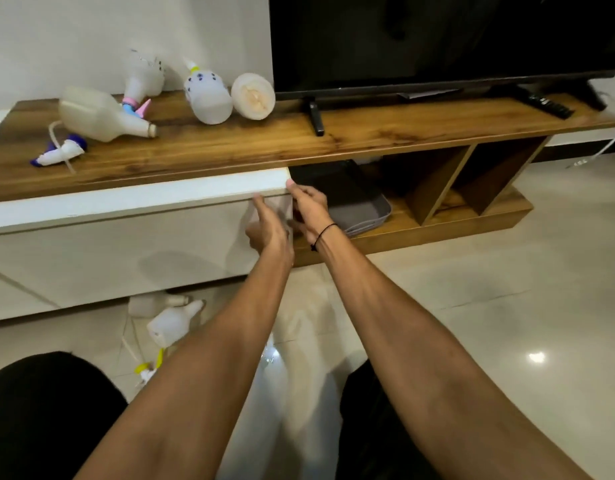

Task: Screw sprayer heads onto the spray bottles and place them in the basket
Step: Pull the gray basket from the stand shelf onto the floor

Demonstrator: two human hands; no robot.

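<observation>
Your arms are bare from the elbows down to the hands, with no sleeves in view. Your left hand (269,230) carries no ring, watch or band. At the wrist of your right hand (309,207) you wear a thin black cord bracelet (325,232), a small knot or bead hanging at its underside. Your legs (39,417) are clothed in black fabric at the bottom edge.

Even indoor light, fairly bright. Ceiling-lamp glare on the glossy floor (537,357) right of the forearms. Soft shadows under the desk (229,147). Wide-angle bending at edges; hands slightly motion-blurred.
</observation>
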